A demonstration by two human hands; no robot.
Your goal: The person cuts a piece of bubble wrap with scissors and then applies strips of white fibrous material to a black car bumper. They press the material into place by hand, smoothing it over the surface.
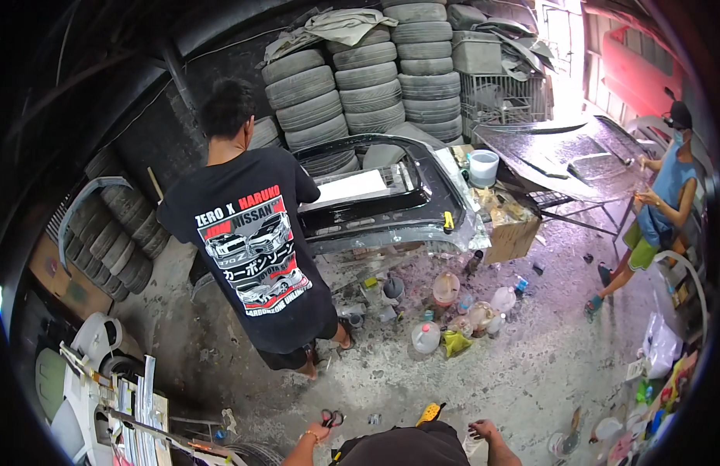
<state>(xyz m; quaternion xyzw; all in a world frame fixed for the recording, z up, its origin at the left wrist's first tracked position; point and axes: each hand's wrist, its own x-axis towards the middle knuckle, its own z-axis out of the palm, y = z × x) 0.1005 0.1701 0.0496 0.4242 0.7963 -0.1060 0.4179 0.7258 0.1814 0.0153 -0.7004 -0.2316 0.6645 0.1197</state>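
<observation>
My left hand is at the lower middle of the head view, closed on what looks like black-handled scissors. To the right of my dark-clothed body, my right hand has its fingers curled beside a pale object; what it holds is unclear. A yellow clog shows between my hands. Further forward, a person in a black T-shirt bends at a black car panel with a white strip on it.
Jugs and containers stand on the floor ahead. A cardboard box, a large panel on a stand and a person in blue are right. Stacked tyres line the back; clutter fills the lower left.
</observation>
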